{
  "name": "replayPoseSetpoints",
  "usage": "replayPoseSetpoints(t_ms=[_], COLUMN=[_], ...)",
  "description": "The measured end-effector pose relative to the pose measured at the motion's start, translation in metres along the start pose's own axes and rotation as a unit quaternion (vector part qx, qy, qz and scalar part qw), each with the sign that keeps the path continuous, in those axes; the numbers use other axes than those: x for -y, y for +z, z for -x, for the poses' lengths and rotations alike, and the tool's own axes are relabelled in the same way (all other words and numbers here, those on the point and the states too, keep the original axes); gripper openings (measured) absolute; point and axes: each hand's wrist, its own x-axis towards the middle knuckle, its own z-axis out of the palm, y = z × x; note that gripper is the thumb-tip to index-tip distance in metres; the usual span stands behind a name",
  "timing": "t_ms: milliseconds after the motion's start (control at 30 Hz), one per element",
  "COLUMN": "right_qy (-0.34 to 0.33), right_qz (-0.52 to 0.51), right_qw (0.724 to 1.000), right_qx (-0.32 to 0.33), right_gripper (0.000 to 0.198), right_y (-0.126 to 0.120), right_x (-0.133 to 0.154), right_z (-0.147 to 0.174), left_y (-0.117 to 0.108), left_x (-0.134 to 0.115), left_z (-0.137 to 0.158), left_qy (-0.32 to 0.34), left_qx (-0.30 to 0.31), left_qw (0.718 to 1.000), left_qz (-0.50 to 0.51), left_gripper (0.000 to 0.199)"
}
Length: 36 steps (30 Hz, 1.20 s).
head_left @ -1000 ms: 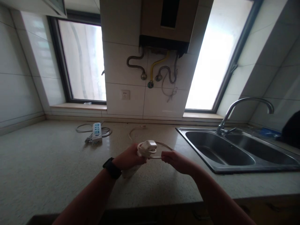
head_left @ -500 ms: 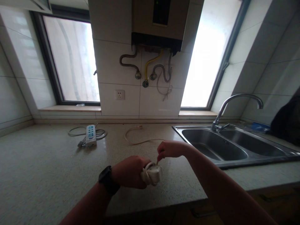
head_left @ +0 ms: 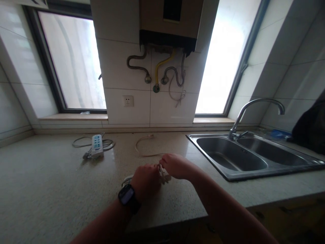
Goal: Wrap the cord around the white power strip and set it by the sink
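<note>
My left hand [head_left: 147,178], below a dark wrist watch, is closed around a white power strip [head_left: 167,176]. One end of the strip sticks out past my fingers, with turns of pale cord [head_left: 161,173] wound about it; the other end shows behind the hand. My right hand [head_left: 175,165] is closed on the cord right beside that end, the fingertips partly hidden. From there the loose length of cord [head_left: 147,155] runs over the counter [head_left: 83,189] and curves back toward the wall.
A second power strip [head_left: 97,145] with a grey coiled cord lies on the left of the counter. To the right is a double steel sink [head_left: 228,174] with a tall faucet [head_left: 241,117]. A water heater [head_left: 167,23] with hoses hangs above a wall socket [head_left: 128,101].
My right hand has moved left and down, close against the strip. My left hand has turned, with the watch face now showing, and the power strip has turned with it.
</note>
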Motion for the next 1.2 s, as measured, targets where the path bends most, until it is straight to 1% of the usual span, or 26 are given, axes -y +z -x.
replayPoseSetpoints(t_ms=[67,100,133,200,333,467,600,700,800,867,967,1033,1100,1167,1200], right_qy=[0.043,0.072,0.093,0.118,0.151,0.148,0.151,0.136,0.102,0.075,0.044,0.029,0.003,-0.035,-0.048], right_qz=[-0.093,-0.141,-0.174,-0.211,-0.218,-0.188,-0.175,-0.186,-0.213,-0.237,-0.282,-0.311,-0.334,-0.359,-0.372], right_qw=[0.994,0.984,0.975,0.963,0.955,0.962,0.964,0.963,0.961,0.958,0.948,0.94,0.933,0.923,0.918], right_qx=[-0.044,-0.077,-0.1,-0.119,-0.133,-0.129,-0.128,-0.138,-0.146,-0.145,-0.139,-0.136,-0.135,-0.13,-0.13], right_gripper=[0.032,0.034,0.033,0.032,0.029,0.028,0.025,0.023,0.023,0.022,0.021,0.025,0.029,0.031,0.032], right_y=[0.012,0.018,0.022,0.027,0.03,0.036,0.045,0.047,0.047,0.048,0.051,0.051,0.049,0.046,0.045], right_x=[0.013,0.019,0.024,0.033,0.045,0.052,0.054,0.053,0.047,0.04,0.024,0.011,-0.001,-0.012,-0.016], right_z=[0.011,0.017,0.022,0.03,0.04,0.045,0.046,0.046,0.049,0.051,0.05,0.047,0.043,0.039,0.037], left_y=[-0.002,-0.003,-0.005,-0.007,-0.01,-0.013,-0.021,-0.029,-0.032,-0.033,-0.032,-0.034,-0.037,-0.041,-0.043], left_x=[0.005,0.006,0.007,0.007,0.005,0.003,0.001,0.001,0.005,0.01,0.014,0.015,0.014,0.013,0.013], left_z=[-0.002,-0.002,-0.002,-0.003,-0.003,-0.003,0.0,0.003,0.004,0.004,0.003,0.003,0.003,0.005,0.006], left_qy=[-0.037,-0.051,-0.061,-0.066,-0.065,-0.074,-0.089,-0.102,-0.101,-0.087,-0.038,-0.003,0.032,0.068,0.082], left_qx=[-0.011,-0.015,-0.02,-0.035,-0.066,-0.082,-0.078,-0.075,-0.081,-0.096,-0.109,-0.1,-0.077,-0.04,-0.02], left_qw=[0.999,0.999,0.998,0.997,0.996,0.994,0.993,0.992,0.989,0.985,0.972,0.957,0.938,0.91,0.892], left_qz=[0.0,0.001,0.004,0.011,0.008,-0.017,0.003,0.027,0.072,0.115,0.203,0.271,0.338,0.406,0.444], left_gripper=[0.015,0.015,0.015,0.016,0.015,0.015,0.014,0.014,0.013,0.012,0.012,0.014,0.018,0.023,0.025])
